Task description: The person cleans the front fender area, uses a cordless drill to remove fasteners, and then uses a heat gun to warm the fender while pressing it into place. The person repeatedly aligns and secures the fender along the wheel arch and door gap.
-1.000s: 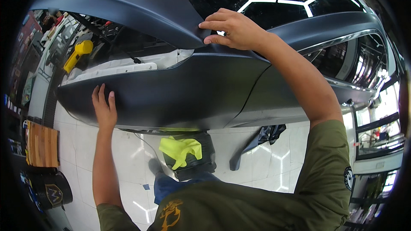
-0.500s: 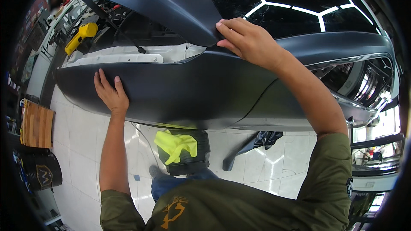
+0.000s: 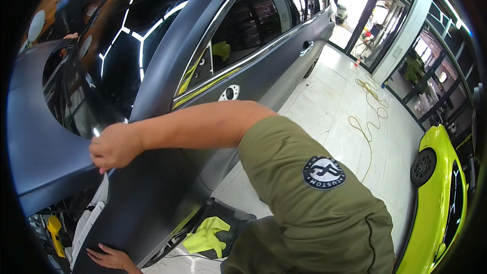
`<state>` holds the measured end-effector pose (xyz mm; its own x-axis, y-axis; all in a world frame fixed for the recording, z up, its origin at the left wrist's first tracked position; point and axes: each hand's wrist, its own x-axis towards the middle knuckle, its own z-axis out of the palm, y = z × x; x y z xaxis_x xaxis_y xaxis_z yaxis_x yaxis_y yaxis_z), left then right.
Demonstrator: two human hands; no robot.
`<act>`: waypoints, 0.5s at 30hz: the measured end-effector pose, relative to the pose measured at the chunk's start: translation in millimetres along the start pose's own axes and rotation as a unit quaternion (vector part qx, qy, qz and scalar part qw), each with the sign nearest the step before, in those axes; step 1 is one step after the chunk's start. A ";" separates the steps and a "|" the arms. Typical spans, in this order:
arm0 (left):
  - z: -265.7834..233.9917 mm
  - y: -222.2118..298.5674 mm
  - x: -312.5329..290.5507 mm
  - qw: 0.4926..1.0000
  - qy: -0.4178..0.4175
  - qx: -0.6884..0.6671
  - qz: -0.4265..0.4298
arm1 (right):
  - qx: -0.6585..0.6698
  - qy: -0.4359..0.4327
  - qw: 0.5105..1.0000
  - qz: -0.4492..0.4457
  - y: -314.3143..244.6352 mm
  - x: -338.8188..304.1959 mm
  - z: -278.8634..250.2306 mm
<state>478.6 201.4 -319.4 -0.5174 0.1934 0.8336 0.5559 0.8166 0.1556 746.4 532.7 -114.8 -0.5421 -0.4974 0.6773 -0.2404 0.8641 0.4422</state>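
Note:
The raised matte dark blue-grey car hood [image 3: 40,116] is at the left of the view. My right hand [image 3: 116,144] reaches across to its rear corner, fingers curled closed around the edge; the fingertips are partly hidden. Below it, my left hand [image 3: 107,258] lies with fingers spread on the matte dark front fender [image 3: 152,208]. Between hood and fender shows a white inner metal strip [image 3: 91,223]. The windshield [image 3: 127,35] behind the hood reflects hexagonal lights.
A bright yellow cloth [image 3: 207,236] lies on a black stool [image 3: 236,218] beside the fender. A yellow tool [image 3: 55,233] sits in the engine bay. A yellow hose [image 3: 369,137] winds over the tiled floor. A lime-green car [image 3: 436,213] stands at the right.
My view has swung to the right, bringing the car's side, the glass doors and the green car into sight. Both hands stay at the hood corner and the fender.

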 end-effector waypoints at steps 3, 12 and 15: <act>-3.9 7.0 2.1 1.000 0.018 -0.021 0.003 | -0.021 0.032 0.999 0.008 -6.4 -0.5 4.7; -58.6 54.6 14.9 0.989 0.060 -0.120 0.059 | -0.057 0.015 0.998 0.029 -13.2 14.2 2.5; -55.9 58.7 12.5 0.989 0.054 -0.126 0.051 | -0.083 0.026 0.996 0.027 -12.6 7.1 22.3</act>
<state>541.1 221.4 -270.2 -0.3854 0.1972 0.9014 0.7529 0.6320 0.1836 727.7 520.0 -128.7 -0.5077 -0.4574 0.7301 -0.0726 0.8671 0.4928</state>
